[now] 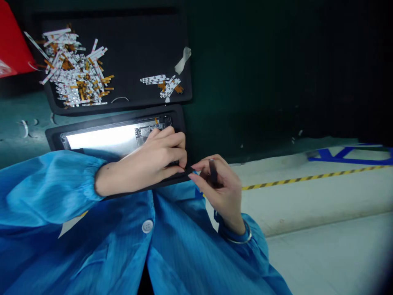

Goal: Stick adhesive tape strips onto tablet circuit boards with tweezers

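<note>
My left hand (150, 157) curls over the edge of a black-framed panel (101, 138) with a bright silvery face. Its fingers lie on a small dark circuit board (143, 133) at the panel's far end. My right hand (219, 190) pinches a slim black tool (213, 172) close to the panel's near corner. Beyond the panel, a black tray (129, 45) holds a large heap of white strips with orange flex tails (73, 69) and a smaller heap (162, 85). The hands hide part of the panel.
A strip of translucent tape (183, 60) lies on the tray's right side. A red object (12, 45) sits at the far left. Blue smock sleeves (46, 184) fill the lower left. Yellow-and-black floor tape (310, 178) and a blue floor marking (346, 157) lie to the right.
</note>
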### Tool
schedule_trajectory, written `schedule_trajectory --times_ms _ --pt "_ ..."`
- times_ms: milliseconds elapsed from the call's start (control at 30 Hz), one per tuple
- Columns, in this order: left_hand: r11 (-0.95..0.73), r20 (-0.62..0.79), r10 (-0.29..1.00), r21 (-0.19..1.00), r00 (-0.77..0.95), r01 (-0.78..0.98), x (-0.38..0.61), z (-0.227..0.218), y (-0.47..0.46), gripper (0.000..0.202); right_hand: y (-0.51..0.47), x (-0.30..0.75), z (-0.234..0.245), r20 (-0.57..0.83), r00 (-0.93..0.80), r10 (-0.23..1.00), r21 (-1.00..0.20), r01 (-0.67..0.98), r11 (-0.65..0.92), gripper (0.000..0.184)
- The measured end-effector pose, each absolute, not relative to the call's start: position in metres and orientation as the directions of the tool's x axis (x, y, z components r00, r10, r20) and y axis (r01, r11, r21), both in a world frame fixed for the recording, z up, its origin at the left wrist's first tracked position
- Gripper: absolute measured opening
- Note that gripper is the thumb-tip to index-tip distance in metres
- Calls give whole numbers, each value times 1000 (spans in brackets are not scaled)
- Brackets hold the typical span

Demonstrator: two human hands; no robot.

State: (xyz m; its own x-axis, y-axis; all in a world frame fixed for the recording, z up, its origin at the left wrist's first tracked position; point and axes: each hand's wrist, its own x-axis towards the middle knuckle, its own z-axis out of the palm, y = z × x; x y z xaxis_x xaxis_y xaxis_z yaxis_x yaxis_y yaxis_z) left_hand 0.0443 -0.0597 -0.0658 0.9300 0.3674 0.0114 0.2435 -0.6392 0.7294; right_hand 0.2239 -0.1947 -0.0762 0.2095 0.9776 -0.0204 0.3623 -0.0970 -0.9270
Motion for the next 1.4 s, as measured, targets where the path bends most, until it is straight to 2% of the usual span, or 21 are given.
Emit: schedule_trajectory --times_ms 200,400,567,700,867,1033,1167,1400 --pt "-623 22 347 753 938 213 28 -62 -57 20 -204 204 -89 324 139 936 -740 654 159 14" --pt "-668 50 326 719 944 193 23 -64 -57 24 -202 201 -100 423 72 903 -666 701 256 18" --pt "-734 92 368 640 925 228 21 -69 -58 12 -197 210 -106 584 -96 806 -454 785 422 7" --pt "-687 61 381 686 922 239 24 -68 -59 4 -194 218 -103 570 -297 766 -307 787 534 8" --pt "-511 -10 479 810 878 288 23 -60 -53 11 -189 218 -93 541 -339 770 -284 788 546 11" --pt "-517 15 527 799 850 307 11 -56 -52 10 -187 214 -87 501 -318 805 -333 788 519 14" --pt "-494 10 547 811 837 313 5 -54 -53 8 -187 212 -83 466 -336 819 -313 803 507 11" --pt "-644 101 458 723 883 251 4 -59 -55 11 -186 213 -76 388 -379 840 -315 802 508 13"
